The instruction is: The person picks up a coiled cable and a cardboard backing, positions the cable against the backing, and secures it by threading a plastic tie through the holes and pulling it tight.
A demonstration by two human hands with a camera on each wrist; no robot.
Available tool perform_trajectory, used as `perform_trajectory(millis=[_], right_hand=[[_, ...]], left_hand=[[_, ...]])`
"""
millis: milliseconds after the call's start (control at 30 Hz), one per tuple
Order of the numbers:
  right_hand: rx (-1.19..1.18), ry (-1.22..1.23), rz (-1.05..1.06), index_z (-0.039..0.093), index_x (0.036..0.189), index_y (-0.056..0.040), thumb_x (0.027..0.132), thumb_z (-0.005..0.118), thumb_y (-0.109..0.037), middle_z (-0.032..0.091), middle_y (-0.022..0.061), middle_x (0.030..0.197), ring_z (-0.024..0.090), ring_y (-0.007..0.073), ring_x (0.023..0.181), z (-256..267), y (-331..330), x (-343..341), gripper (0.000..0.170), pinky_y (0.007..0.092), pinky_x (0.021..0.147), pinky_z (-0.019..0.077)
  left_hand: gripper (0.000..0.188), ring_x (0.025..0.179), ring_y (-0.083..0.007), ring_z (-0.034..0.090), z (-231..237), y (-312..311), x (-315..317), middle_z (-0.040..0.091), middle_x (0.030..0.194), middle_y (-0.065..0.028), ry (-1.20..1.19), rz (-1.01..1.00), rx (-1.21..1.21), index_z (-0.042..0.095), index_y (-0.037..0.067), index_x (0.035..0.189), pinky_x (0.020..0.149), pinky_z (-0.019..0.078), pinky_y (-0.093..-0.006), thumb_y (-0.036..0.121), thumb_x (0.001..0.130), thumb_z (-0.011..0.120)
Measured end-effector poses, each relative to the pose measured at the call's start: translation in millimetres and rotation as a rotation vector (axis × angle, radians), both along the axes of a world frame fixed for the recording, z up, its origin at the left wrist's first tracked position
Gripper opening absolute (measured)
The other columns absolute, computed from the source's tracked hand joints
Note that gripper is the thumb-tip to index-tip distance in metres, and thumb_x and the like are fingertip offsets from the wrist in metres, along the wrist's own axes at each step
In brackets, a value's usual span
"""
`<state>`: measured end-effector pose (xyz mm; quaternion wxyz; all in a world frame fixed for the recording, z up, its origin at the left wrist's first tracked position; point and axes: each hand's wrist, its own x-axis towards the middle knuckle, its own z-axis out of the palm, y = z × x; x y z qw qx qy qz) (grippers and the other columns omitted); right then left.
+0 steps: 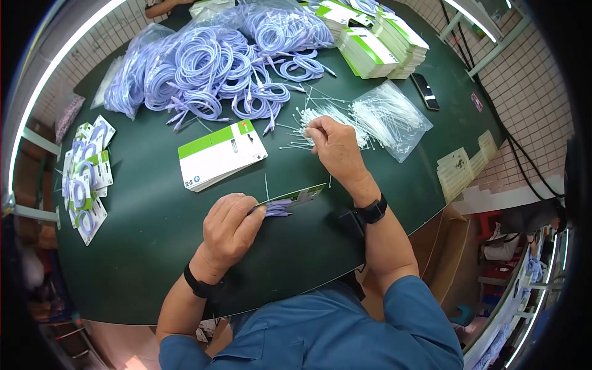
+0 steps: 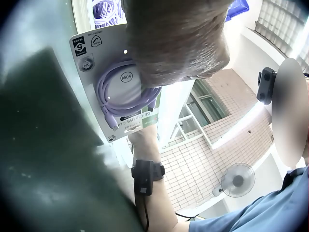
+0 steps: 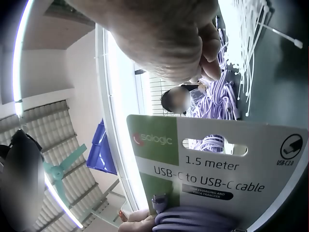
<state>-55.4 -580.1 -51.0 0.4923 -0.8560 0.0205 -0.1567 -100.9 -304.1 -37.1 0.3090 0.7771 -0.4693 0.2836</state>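
Head view, left to right, clock face on the dark green table (image 1: pixel 142 265): pile of carded cables (image 1: pixel 87 174) at 9, looks done to me. Plenty left tho, big heap of loose coils (image 1: pixel 209 61) at 11 and a stack of cards (image 1: pixel 219 155) at 10. Left hand (image 1: pixel 231 228) at 7 grips a single card (image 1: pixel 308 195) with a lilac coil (image 1: pixel 277 208) against it, so partway I'd guess; can't see if it's tied on. Right hand (image 1: pixel 339 151) at 2 has fingertips curled together by the cable ties (image 1: pixel 327 116), can't tell if it's pinching one. More bundled cards (image 1: pixel 370 52) at 1. Materials: smooth round lilac loops, thin flat printed card with a slotted hole, skinny white plastic ties, crinkly clear bag (image 1: pixel 401 132) at 2
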Motion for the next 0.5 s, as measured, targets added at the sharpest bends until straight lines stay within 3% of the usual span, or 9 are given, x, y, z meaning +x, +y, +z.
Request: perform_trajectory(millis=[100,267,500], right_hand=[[-0.075,-0.144,0.015,0.070,0.100,0.0018,0.102,0.069,-0.010,0.074,0.0131,0.079,0.070,0.0210,0.067,-4.7,-2.3,1.6,0.012,0.0335,0.066,0.0553],[-0.120,-0.063,-0.006,0.069,0.100,0.0022,0.103,0.068,-0.010,0.074,0.0118,0.079,0.070,0.0211,0.068,0.1,-2.9,-2.2,0.013,0.0340,0.067,0.0554],[-0.218,-0.251,0.082,0.072,0.106,0.0011,0.102,0.071,-0.013,0.071,0.0088,0.079,0.070,0.0161,0.071,-4.3,-3.8,-0.5,0.015,0.0291,0.063,0.0510]], left_hand=[[0.016,0.085,-0.0301,0.071,-0.3,-2.5,1.9,0.068,0.093,-0.0115,0.004,-0.006,-0.001,0.070,0.001,0.093,0.078,0.0610,-0.0413,0.000,0.079,0.078],[0.017,0.085,-0.0297,0.071,-5.3,-3.0,1.3,0.068,0.093,-0.0113,0.009,-0.006,-0.014,0.071,0.001,0.093,0.079,0.0615,-0.0412,0.001,0.078,0.079],[0.025,0.085,-0.0315,0.072,-5.9,1.3,3.0,0.070,0.094,-0.0113,0.045,-0.013,-0.014,0.068,0.002,0.094,0.078,0.0615,-0.0420,-0.006,0.076,0.084]])
